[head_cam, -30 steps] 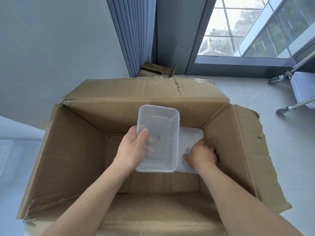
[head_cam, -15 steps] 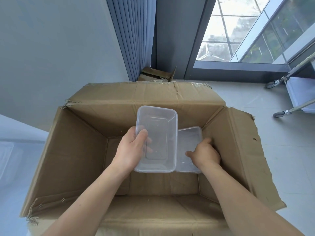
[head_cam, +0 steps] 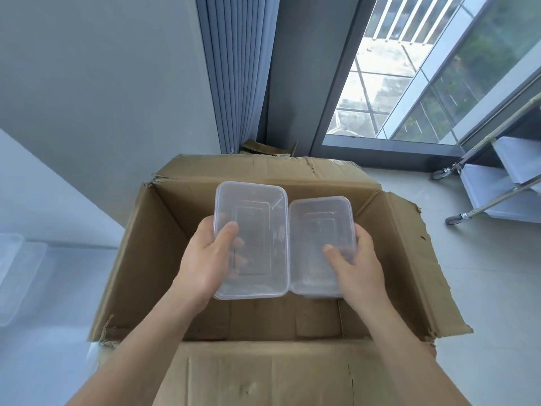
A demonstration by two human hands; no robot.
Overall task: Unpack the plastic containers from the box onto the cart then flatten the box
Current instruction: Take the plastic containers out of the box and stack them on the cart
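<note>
Grey floor tiles (head_cam: pixel 483 288) carry the big open brown cardboard box (head_cam: pixel 140 259). Left grip (head_cam: pixel 205 259) clasps one clear rectangular plastic container (head_cam: pixel 257 212) above it. Right grip (head_cam: pixel 360 265) has now raised a second clear container (head_cam: pixel 319 224) off the bottom, so both look ready to leave.

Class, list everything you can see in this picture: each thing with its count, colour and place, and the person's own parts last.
left container: one, clear, held above the open box
right container: one, clear, beside the first, edges close
cardboard box: one, brown, flaps open, below the hands
cardboard scrap: one, brown, behind the box by the curtain
curtain: one, blue-grey, top centre
window: one, dark frame, top right
cart: one, metal frame, white shelves, wheels, right edge
left hand: one, grips the left container
right hand: one, grips the right container
</note>
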